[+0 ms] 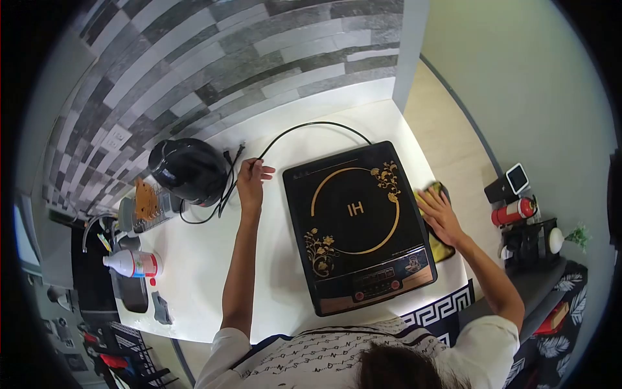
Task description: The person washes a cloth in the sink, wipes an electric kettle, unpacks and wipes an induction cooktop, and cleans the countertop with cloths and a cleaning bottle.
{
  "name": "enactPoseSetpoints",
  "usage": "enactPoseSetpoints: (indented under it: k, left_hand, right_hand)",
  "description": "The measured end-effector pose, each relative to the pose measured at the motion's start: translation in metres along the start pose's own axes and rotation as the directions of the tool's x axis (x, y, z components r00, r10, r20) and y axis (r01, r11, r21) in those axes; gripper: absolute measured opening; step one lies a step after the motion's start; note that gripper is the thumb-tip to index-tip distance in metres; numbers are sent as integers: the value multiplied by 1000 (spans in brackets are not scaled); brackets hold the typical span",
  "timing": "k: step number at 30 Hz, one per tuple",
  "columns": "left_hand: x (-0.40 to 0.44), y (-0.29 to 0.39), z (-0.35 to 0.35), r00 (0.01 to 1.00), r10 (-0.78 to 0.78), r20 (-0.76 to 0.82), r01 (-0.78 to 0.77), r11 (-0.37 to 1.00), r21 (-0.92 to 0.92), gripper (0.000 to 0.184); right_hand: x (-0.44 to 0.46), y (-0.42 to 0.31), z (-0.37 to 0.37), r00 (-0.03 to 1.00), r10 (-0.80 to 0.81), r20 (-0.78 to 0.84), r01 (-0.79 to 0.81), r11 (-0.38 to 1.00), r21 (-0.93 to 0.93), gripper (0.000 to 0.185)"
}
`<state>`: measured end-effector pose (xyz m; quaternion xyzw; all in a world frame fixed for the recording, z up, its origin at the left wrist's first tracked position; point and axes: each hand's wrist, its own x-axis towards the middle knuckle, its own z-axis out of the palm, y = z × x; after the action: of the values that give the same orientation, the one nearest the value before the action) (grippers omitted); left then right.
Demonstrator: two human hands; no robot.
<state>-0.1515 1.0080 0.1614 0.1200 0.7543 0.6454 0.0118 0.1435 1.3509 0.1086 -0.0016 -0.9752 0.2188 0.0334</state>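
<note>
Pinching cord point(317, 122): left hand point(251, 181)
Right hand point(442, 217): spread on yellow item point(442, 251)
Cooktop point(356, 230): glossy black rectangle
Tabletop point(194, 266): white
Wall point(285, 55): brick-patterned

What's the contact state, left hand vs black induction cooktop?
Apart. The head view shows a strip of white countertop between the left hand and the black induction cooktop.
</note>
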Motion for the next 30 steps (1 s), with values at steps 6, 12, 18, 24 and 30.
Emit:
enactPoseSetpoints:
  k: [6,12,18,24,30]
  left_hand:
    - [-21,32,-20,992,116,41,-118,991,67,20]
    - [-88,50,-23,996,57,70,-74,960,271,18]
    - [-146,14,-18,970,-156,186,103,958,266,45]
    - [-176,23,-32,992,-127,0,120,939,321,54]
    - [-159,-40,-147,991,116,70,-130,670,731,48]
  right_hand:
    - [1,-15,-17,927,364,-88,-364,931,25,55]
    - [133,41,-1,860,496,-118,-414,815,405,36]
    - [317,71,20,905,386,179,-422,764,488,45]
    - [400,-79,78,865,140,482,-309,905,293,41]
    - [429,-207,134,920,82,384,-141,982,127,51]
